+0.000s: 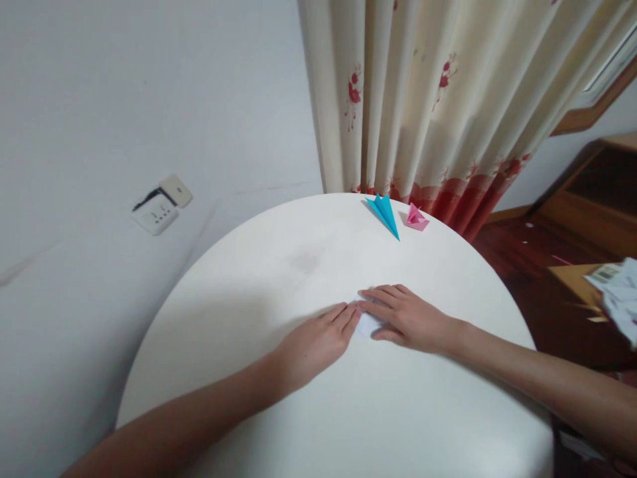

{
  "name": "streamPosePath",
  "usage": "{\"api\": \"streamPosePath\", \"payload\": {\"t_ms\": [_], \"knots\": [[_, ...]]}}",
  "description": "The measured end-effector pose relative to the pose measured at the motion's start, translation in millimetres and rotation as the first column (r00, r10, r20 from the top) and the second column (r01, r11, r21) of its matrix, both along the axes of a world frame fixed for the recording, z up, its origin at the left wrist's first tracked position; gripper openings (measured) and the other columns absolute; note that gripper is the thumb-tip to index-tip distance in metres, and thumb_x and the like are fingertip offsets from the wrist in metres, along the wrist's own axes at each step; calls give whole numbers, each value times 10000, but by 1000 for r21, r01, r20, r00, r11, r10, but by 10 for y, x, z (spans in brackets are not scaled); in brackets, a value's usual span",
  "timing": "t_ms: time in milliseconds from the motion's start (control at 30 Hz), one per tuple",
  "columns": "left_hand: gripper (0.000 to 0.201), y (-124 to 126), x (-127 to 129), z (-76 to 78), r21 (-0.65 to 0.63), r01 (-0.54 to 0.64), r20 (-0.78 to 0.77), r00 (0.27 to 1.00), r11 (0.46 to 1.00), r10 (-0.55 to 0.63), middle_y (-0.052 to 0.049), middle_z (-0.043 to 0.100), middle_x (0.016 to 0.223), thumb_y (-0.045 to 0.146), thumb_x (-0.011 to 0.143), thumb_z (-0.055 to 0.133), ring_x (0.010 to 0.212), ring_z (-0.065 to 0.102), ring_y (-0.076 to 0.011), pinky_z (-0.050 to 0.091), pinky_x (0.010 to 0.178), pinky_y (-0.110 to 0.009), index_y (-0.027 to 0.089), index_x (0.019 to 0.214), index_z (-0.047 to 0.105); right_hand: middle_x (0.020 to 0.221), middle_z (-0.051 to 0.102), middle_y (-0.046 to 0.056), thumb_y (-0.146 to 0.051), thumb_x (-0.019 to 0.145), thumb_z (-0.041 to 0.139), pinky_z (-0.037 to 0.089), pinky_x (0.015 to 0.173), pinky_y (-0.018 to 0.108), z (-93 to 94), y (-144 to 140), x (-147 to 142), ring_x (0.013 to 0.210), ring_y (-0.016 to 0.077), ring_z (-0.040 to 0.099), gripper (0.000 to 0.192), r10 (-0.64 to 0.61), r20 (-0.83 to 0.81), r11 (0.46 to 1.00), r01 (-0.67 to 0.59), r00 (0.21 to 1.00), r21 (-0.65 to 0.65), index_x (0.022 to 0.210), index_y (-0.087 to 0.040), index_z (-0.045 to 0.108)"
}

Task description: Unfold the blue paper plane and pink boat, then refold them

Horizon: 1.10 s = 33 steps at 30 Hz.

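Observation:
A small piece of white paper (367,324) lies on the white round table (279,265), mostly covered by my hands. My left hand (318,342) reaches in from the lower left, its fingers close together on the paper's left edge with the thumb hidden. From the right, my right hand (405,317) rests over the paper with fingers stretched out and thumb apart, pressing on it. The fingertips of both hands nearly meet at the paper's upper left. How the paper is folded cannot be made out.
At the table's far edge lie a blue paper plane (384,214) and a pink folded paper piece (417,218). A flowered curtain (423,99) hangs behind. The wall at left carries a socket (156,214). A wooden box-like piece with papers (620,292) stands at right.

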<state>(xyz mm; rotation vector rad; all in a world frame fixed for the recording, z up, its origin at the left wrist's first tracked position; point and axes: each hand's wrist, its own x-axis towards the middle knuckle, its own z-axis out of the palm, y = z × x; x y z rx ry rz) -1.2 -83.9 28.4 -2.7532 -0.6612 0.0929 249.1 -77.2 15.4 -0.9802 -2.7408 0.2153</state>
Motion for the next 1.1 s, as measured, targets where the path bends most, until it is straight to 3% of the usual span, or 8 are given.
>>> {"api": "streamPosePath", "payload": {"t_ms": [233,467,600,700,767,867,967,1100], "knots": [[363,252,-49,-25,-166,-5,163,986,986,32,-126,664,1256,91,958,450,1165,612,-224,465,1019,-345,99,1306,552,1419,539,160,-440,974,527,432,1004,461,-27,-50,-92,1259,298,508,486,-38,-10,997,38,999,69,1376,-167,530],[294,385,-152,51,-446,-34,368,904,894,218,-50,748,1084,277,1010,472,946,682,-191,488,858,-291,212,1217,670,945,700,88,-191,980,447,449,792,317,109,-24,-169,872,201,617,251,-108,-124,994,106,986,-25,1052,-177,688],[271,389,-211,235,-690,-69,384,809,720,445,-17,759,893,365,960,563,779,665,-162,443,713,-235,188,1015,762,692,598,9,-331,973,485,382,581,247,279,10,-165,616,131,499,299,-235,-276,914,116,932,-388,795,-167,660],[371,402,-238,311,-845,-87,298,743,528,600,6,657,636,422,926,576,590,560,-121,341,539,-216,133,769,747,550,443,-33,-489,948,492,265,451,230,350,42,-186,500,95,356,448,-343,-279,717,58,897,-695,670,-157,604],[431,413,-245,305,-924,-65,219,718,376,661,-2,620,585,470,909,569,536,514,-112,299,494,-217,114,722,724,552,442,-35,-557,924,501,255,437,226,376,57,-212,494,88,347,488,-391,-299,614,4,871,-790,678,-150,612],[479,432,-240,248,-981,-4,133,717,194,685,-32,648,613,537,882,575,534,526,-119,324,500,-216,105,733,718,645,558,-22,-546,845,631,337,473,210,397,68,-255,552,98,447,401,-407,-359,562,-80,840,-823,806,-149,672],[484,460,-231,198,-993,40,109,708,114,698,-34,650,623,562,849,610,550,535,-122,354,527,-220,106,717,702,704,637,-12,-423,734,767,396,491,204,375,84,-289,594,119,539,301,-419,-298,495,-59,858,-867,857,-152,720],[463,510,-241,180,-990,114,140,688,85,712,-24,648,641,557,827,650,571,534,-119,368,552,-226,107,728,699,637,654,-2,-336,703,769,402,459,208,277,127,-317,539,126,562,207,-516,-183,424,64,837,-903,738,-133,743]]}}
